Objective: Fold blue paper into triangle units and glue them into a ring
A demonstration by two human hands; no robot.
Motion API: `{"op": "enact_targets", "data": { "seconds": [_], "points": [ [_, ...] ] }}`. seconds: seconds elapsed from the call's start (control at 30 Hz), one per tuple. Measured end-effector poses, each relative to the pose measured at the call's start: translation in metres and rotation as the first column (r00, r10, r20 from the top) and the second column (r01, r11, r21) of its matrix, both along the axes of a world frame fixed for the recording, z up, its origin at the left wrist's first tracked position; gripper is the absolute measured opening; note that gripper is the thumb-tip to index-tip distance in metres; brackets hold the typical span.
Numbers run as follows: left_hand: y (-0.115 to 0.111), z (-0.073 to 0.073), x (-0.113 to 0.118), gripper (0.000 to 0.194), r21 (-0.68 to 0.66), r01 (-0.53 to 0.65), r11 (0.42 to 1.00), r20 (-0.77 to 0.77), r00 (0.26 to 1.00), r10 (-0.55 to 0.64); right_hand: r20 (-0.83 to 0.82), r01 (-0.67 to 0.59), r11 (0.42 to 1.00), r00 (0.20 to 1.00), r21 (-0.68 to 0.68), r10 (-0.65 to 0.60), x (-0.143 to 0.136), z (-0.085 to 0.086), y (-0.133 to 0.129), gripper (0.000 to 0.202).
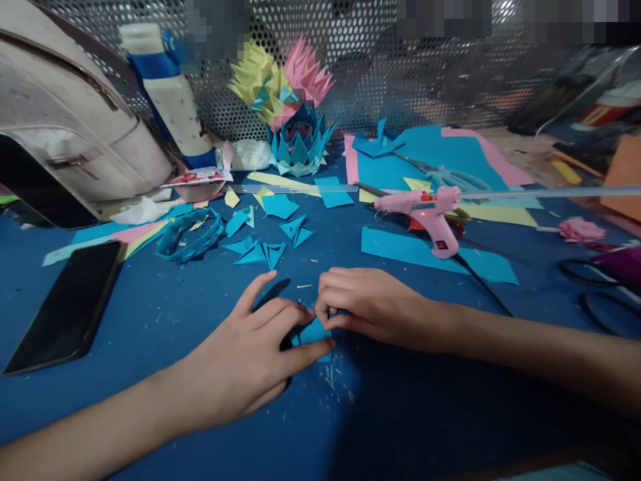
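Observation:
A small piece of blue paper (311, 332) lies between my two hands near the middle of the table. My left hand (265, 344) holds it with thumb and fingers, its index finger stretched out away from it. The fingertips of my right hand (360, 300) pinch the paper's upper right edge. Just beyond my left hand are folded blue paper points (258, 252) and another folded piece (298, 232). A blue paper ring (190, 235) rests farther left.
A pink glue gun (425, 210) lies on a blue strip (385, 244), its cord running right. Scissors (451, 178) rest on coloured sheets. A paper flower model (295, 127) stands at the back. Left are a phone (67, 304), bottle (173, 100) and bag (65, 100).

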State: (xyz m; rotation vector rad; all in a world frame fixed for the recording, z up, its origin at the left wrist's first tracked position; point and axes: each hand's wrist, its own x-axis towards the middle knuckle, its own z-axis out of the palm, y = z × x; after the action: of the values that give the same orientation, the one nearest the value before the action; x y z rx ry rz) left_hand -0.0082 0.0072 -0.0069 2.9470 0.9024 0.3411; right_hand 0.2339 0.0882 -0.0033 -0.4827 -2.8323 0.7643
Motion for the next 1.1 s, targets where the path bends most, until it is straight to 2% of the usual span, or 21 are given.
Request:
{"op": "enact_targets", "data": {
  "seconds": [0.17, 0.33, 0.43, 0.53, 0.6, 0.77, 0.87, 0.93, 0.97, 1.03, 1.1],
  "points": [
    [0.0, -0.002, 0.001, 0.058, 0.011, -0.003, 1.0, -0.014, 1.0, 0.003, 0.007, 0.0, 1.0, 1.0, 0.002, 0.0, -0.002, 0.002, 0.0, 0.04],
    [-0.001, -0.001, 0.001, 0.061, 0.018, -0.005, 1.0, -0.008, 1.0, 0.005, -0.1, -0.009, 1.0, 0.995, -0.008, 0.008, 0.002, 0.0, 0.002, 0.031],
    [-0.001, -0.001, 0.001, 0.061, 0.009, -0.002, 1.0, -0.009, 1.0, 0.002, -0.184, -0.103, 0.988, 0.975, 0.115, 0.123, 0.008, -0.001, 0.006, 0.029],
    [-0.002, -0.002, 0.0, 0.06, 0.007, 0.002, 1.0, -0.014, 1.0, -0.001, -0.175, -0.199, 0.937, 0.951, 0.287, 0.256, 0.014, 0.002, 0.011, 0.027],
    [-0.002, -0.003, 0.0, 0.059, 0.005, 0.0, 1.0, -0.013, 1.0, 0.0, -0.157, -0.243, 0.909, 0.938, 0.337, 0.309, 0.016, 0.005, 0.014, 0.03],
    [-0.002, -0.002, -0.001, 0.06, 0.008, 0.0, 1.0, -0.006, 1.0, 0.0, -0.093, -0.24, 0.899, 0.952, 0.367, 0.293, 0.016, 0.009, 0.021, 0.035],
    [-0.002, 0.001, 0.003, 0.049, 0.022, -0.01, 1.0, 0.014, 1.0, 0.01, -0.093, -0.224, 0.894, 0.956, 0.388, 0.28, 0.014, 0.009, 0.022, 0.036],
    [-0.003, 0.002, 0.009, 0.036, 0.061, -0.026, 0.998, 0.051, 0.998, 0.023, -0.104, -0.225, 0.893, 0.953, 0.39, 0.285, 0.013, 0.009, 0.021, 0.039],
    [-0.003, 0.001, 0.013, 0.04, 0.088, -0.033, 0.996, 0.071, 0.997, 0.026, -0.111, -0.223, 0.892, 0.952, 0.393, 0.287, 0.012, 0.008, 0.02, 0.041],
    [-0.005, 0.0, 0.021, 0.051, 0.235, -0.052, 0.971, 0.091, 0.995, 0.031, -0.139, -0.208, 0.892, 0.949, 0.402, 0.284, 0.01, 0.007, 0.017, 0.043],
    [-0.006, -0.002, 0.026, 0.037, 0.325, -0.068, 0.943, 0.113, 0.993, 0.033, -0.192, -0.176, 0.891, 0.942, 0.419, 0.276, 0.009, 0.004, 0.014, 0.042]
  ]
}}
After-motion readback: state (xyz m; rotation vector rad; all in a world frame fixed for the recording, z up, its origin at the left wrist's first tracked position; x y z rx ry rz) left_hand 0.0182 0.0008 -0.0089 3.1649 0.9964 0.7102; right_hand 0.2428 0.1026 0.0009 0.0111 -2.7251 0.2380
